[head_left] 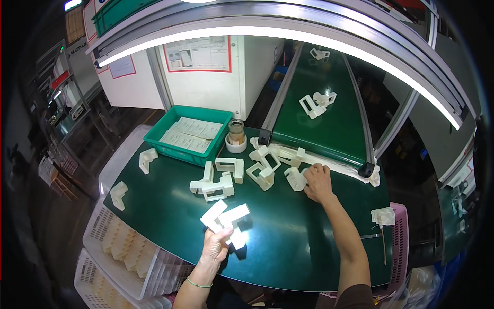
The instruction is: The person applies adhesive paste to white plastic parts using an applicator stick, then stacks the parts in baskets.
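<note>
the left grip (215, 246) is pinched on a bent white piece (237, 212), up over the near part of the green surface (288, 252). the right grip (318, 183) is at the side of a second white piece (295, 179) near the belt (321, 131), but i can't tell if it is closed on it. this looks like the picking-up step, and lifting that piece would call for a snug hold.
</note>
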### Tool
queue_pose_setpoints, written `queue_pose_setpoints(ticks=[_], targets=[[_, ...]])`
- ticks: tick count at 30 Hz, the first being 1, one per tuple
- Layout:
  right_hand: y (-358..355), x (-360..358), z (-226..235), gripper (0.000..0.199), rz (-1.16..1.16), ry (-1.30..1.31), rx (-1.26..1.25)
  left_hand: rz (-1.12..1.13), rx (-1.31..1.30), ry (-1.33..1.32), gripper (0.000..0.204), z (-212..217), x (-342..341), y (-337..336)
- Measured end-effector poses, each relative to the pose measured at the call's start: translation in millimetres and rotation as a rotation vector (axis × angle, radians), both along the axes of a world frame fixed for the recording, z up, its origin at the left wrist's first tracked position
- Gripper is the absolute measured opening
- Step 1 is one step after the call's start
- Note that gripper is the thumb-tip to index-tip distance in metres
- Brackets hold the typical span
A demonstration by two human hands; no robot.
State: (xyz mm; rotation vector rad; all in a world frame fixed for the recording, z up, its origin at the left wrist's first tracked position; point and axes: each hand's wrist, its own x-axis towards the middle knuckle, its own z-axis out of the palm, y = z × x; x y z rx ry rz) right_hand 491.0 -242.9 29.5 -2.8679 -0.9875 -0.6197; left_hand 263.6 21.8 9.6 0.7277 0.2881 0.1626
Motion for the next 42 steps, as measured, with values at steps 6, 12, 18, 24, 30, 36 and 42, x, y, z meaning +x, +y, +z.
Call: queue_pose_setpoints(ticks=[6, 12, 18, 24, 30, 36, 42], targets=[[36.4, -87.2, -13.3, 0.034, -0.015, 0.759, 0.829, 0.191, -0.005, -0.044, 0.055, -15.9, 9.5, -18.2], [92.2, -157.1, -20.9, 0.027, 0.335, 1.112, 1.076, 0.214, 0.063, -0.064, 0.051, -14.6, 4.0, -40.3], [114.6, -157.0, -22.3, 0.016, 0.398, 1.654, 1.212, -0.364, 0.442, 0.366, 0.060, 6.2, -30.1, 17.9], [165.5, -158.6, -49.0, 0.017, 0.388, 1.715, 1.101, -0.558, 0.920, 0.511, 0.067, 14.9, -43.9, 48.0], [165.3, -149.9, -44.7, 0.031, 0.454, 1.575, 0.781, -0.290, 0.999, 0.353, 0.026, 30.7, -73.7, 76.0], [104.8, -77.8, -12.1, 0.031, 0.269, 0.304, 0.808, 0.587, 1.146, 0.190, 0.030, -1.2, -63.7, 115.0], [39.7, 50.7, 2.5, 0.034, -0.048, -0.339, 0.012, 0.577, 1.080, 0.159, 0.038, -14.7, -59.7, 90.1]])
